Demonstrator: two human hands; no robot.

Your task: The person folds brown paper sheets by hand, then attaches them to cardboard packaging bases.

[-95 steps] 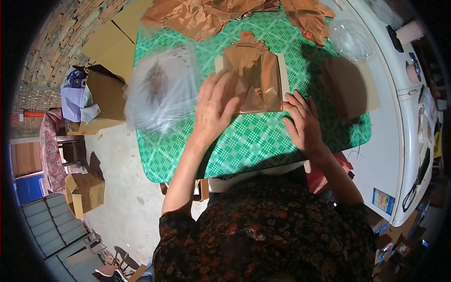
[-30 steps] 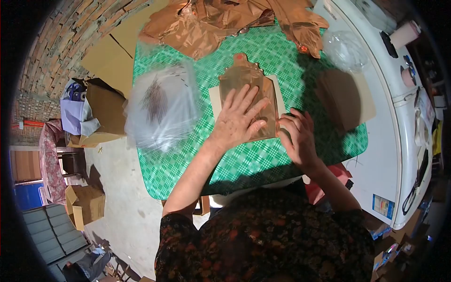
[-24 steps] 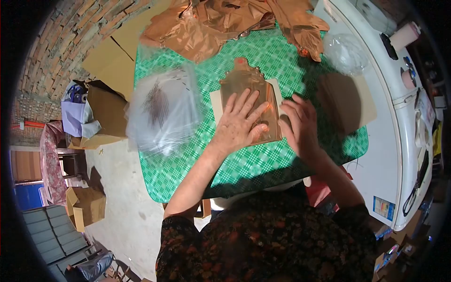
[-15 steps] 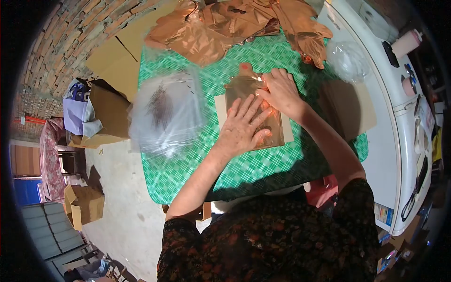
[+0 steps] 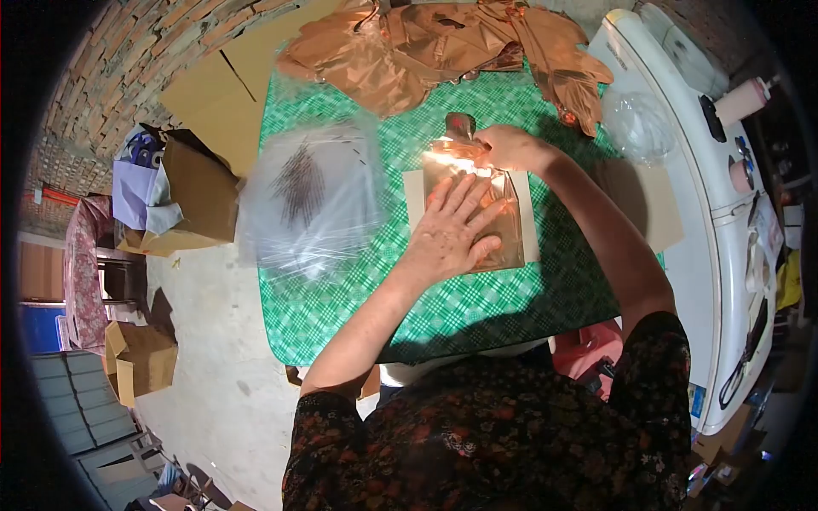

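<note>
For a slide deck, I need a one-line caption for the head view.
Left hand presses a copper foil piece onto a card while the right hand pinches its top end.

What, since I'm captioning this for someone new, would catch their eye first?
The shiny copper foil piece glinting on a beige card mid-table, with the left hand flat on it and the right hand pinching its top end. A crumpled copper foil heap sits at the far edge of the green checked tablecloth, a clear plastic bag stack at left.
</note>
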